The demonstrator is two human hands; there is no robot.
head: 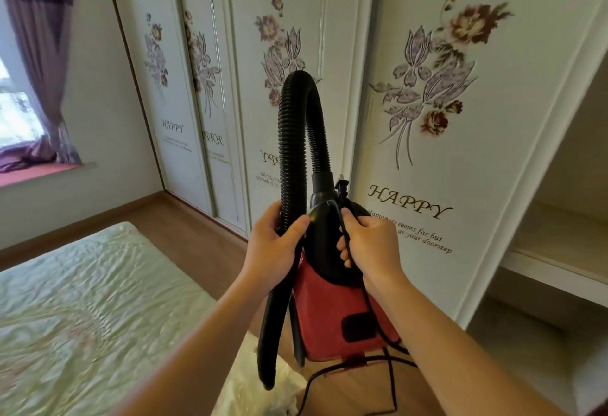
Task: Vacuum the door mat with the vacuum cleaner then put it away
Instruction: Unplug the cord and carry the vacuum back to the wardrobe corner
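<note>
wardrobe [444,119]: open shelf bay [556,244] at right, judged the put-away spot.
bed [82,300]: edge near at left; narrow floor lane.
vacuum cleaner [332,310]: held up before the wardrobe; door mat not in view.
hose [289,139]: looped high; needed clearance from door edges.
cord [391,379]: trailed low; needed gathering.
left hand [273,244]: fingers clenched round hose.
right hand [371,244]: fingers grasping vacuum cleaner and cord.

Soft daylight is admitted by the window [16,112], far left of the grip, blown out. Gripped vacuum cleaner [332,310] is rendered sharp; frame edges are bowed and smeared.
</note>
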